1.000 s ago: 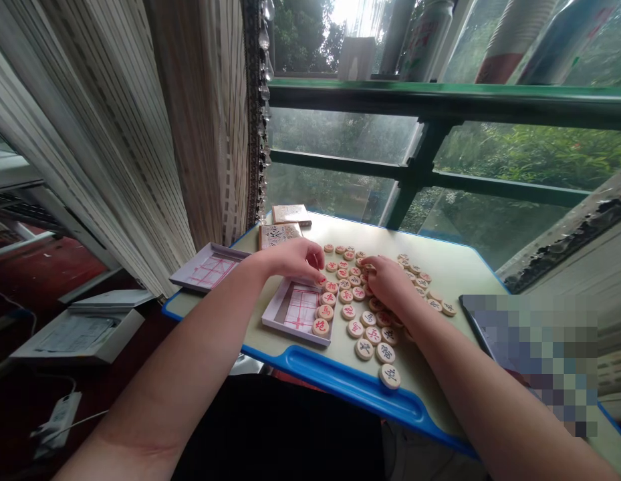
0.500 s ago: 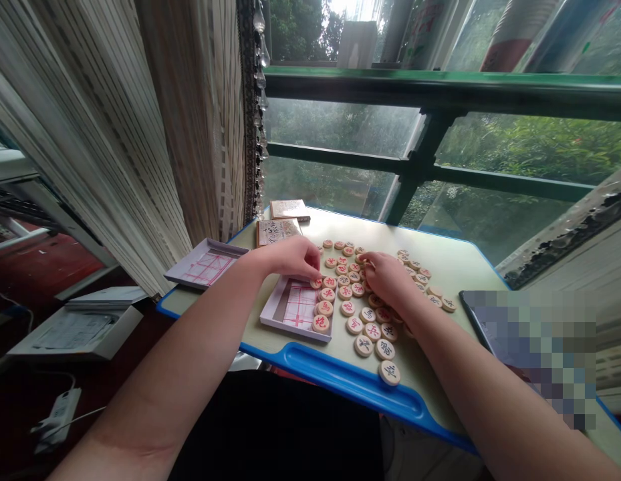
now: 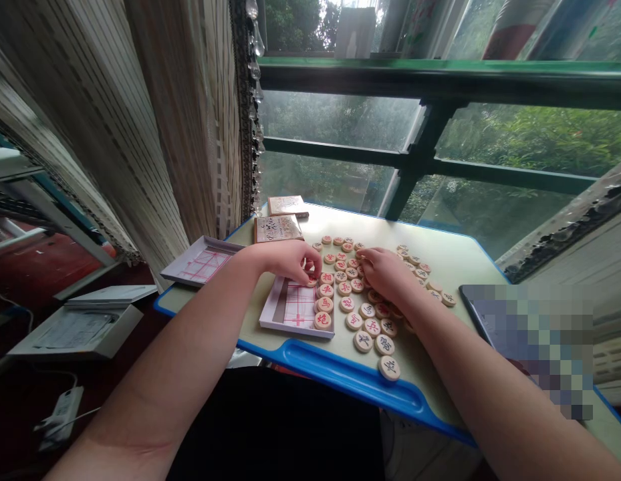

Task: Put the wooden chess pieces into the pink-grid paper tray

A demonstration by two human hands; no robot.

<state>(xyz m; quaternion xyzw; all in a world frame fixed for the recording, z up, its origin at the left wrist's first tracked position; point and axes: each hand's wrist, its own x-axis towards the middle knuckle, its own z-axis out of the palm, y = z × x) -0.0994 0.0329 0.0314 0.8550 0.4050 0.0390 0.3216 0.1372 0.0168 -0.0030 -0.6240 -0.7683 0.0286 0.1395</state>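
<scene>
Head view, left hand (image 3: 294, 259) at box (image 3: 290, 327), pieces (image 3: 344, 288)

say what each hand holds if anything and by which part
It can't be told for certain. The left hand seems to pinch a round piece in the shallow box by its edge; whether the right hand grips anything is unclear.

1 head-worn camera looks forward and down from close above onto the table (image 3: 455, 257), facing the window (image 3: 335, 120) beyond.
</scene>
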